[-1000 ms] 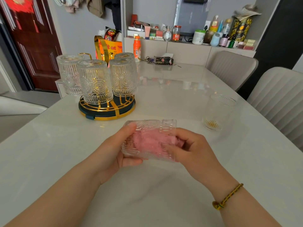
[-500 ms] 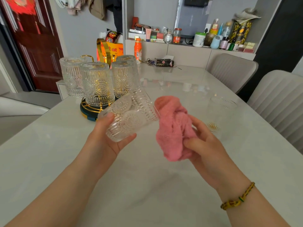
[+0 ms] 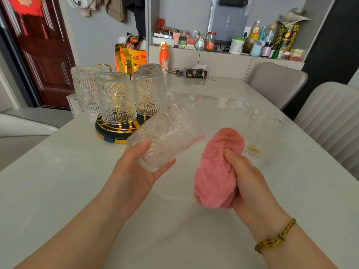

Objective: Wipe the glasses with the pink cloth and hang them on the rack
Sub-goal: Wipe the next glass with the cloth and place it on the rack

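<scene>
Pulled out of the glass (image 3: pixel 165 136) since a second ago, the pink cloth (image 3: pixel 217 171) now hangs bunched just beside it. On the table (image 3: pixel 77 191), the rack (image 3: pixel 116 131) at eleven o'clock carries four upturned glasses (image 3: pixel 115 98). A spare glass (image 3: pixel 260 136) stands upright at two o'clock. The left hand (image 3: pixel 136 171) grips the tilted glass at centre. The right hand (image 3: pixel 250 183), apart at four o'clock, clutches the cloth.
</scene>
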A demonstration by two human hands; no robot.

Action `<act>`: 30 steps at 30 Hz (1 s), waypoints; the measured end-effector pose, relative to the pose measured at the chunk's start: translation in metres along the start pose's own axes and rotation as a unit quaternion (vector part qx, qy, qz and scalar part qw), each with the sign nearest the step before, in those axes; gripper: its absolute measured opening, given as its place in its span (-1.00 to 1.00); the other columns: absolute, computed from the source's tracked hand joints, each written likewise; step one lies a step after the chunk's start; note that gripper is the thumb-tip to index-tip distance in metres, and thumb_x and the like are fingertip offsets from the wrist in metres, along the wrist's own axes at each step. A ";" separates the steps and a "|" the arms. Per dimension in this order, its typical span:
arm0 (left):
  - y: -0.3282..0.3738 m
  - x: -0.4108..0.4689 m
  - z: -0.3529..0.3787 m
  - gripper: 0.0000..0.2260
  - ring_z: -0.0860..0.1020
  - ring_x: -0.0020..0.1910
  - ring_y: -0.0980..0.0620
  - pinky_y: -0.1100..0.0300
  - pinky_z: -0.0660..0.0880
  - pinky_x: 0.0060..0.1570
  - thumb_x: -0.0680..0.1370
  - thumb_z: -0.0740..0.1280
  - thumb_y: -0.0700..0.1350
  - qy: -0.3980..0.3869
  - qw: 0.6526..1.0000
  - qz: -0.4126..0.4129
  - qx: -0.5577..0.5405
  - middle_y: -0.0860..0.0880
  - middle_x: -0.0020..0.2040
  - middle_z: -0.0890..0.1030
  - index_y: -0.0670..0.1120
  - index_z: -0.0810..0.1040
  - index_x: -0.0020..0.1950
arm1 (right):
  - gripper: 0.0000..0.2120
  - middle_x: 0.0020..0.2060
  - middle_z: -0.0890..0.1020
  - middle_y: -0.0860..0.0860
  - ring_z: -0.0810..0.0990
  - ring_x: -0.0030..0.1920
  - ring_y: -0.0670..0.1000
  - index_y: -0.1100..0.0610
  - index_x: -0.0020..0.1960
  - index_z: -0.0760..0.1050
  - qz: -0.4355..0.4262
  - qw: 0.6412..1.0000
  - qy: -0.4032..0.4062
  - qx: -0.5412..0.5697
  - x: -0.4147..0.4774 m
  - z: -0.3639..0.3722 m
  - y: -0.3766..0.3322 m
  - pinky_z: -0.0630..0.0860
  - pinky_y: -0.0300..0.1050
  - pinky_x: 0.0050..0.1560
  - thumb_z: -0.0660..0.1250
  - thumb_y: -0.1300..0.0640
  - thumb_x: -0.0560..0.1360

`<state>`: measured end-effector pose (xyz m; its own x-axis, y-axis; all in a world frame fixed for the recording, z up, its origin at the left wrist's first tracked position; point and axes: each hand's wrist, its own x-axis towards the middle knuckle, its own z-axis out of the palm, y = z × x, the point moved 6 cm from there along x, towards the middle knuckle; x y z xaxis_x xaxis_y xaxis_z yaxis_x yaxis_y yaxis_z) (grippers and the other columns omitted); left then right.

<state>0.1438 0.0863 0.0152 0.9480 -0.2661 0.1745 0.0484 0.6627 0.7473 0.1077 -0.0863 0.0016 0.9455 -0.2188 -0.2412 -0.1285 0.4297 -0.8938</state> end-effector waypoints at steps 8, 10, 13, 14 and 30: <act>-0.010 0.000 0.006 -0.12 0.55 0.19 0.03 0.13 0.54 0.07 0.03 0.54 0.24 -0.033 0.993 -0.011 0.114 0.01 0.22 0.58 0.04 0.41 0.30 | -0.56 -0.25 0.66 0.08 0.64 -0.26 0.00 0.19 0.04 0.51 0.056 0.990 -0.125 0.020 -0.009 0.029 0.022 0.60 -0.19 -0.29 0.28 0.02 0.21; -0.017 0.000 0.004 -0.03 0.56 0.16 0.07 0.16 0.52 0.10 -0.07 0.52 0.32 -0.031 0.985 -0.039 0.168 0.04 0.19 0.60 0.05 0.39 0.29 | -0.54 -0.18 0.63 0.09 0.61 -0.18 0.04 0.17 0.05 0.48 0.012 0.994 -0.107 0.024 -0.007 0.023 0.011 0.58 -0.09 -0.17 0.29 -0.01 0.20; -0.026 -0.003 0.003 0.03 0.58 0.14 0.06 0.15 0.52 0.14 -0.11 0.53 0.33 -0.069 0.964 -0.103 0.237 0.01 0.17 0.61 -0.01 0.38 0.29 | -0.59 -0.28 0.62 0.00 0.60 -0.26 -0.06 0.12 -0.02 0.45 -0.040 0.995 -0.088 -0.022 -0.010 0.017 -0.002 0.55 -0.16 -0.25 0.28 -0.03 0.19; -0.028 -0.005 0.005 -0.02 0.58 0.14 0.06 0.12 0.49 0.17 -0.07 0.54 0.29 -0.093 0.951 -0.121 0.267 0.01 0.15 0.62 -0.01 0.41 0.28 | -0.62 -0.34 0.62 -0.05 0.60 -0.32 -0.10 0.10 -0.05 0.45 -0.052 0.994 -0.086 -0.043 -0.012 0.016 -0.004 0.54 -0.18 -0.30 0.28 -0.04 0.19; -0.015 -0.005 0.012 -0.23 0.64 -0.06 0.12 0.35 0.52 -0.18 -0.05 0.51 0.33 -0.022 0.964 0.040 0.263 0.07 -0.09 0.69 -0.02 0.56 0.06 | -0.68 -0.41 0.62 0.06 0.58 -0.42 -0.04 0.20 -0.17 0.56 0.158 0.973 -0.162 0.035 -0.024 0.049 0.046 0.53 -0.23 -0.35 0.18 -0.03 0.48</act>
<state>0.1344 0.0692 0.0107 0.9274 -0.2651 0.2637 -0.2015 0.2398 0.9497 0.0939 -0.0188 -0.0153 0.9086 0.2167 -0.3571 -0.4176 0.4913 -0.7643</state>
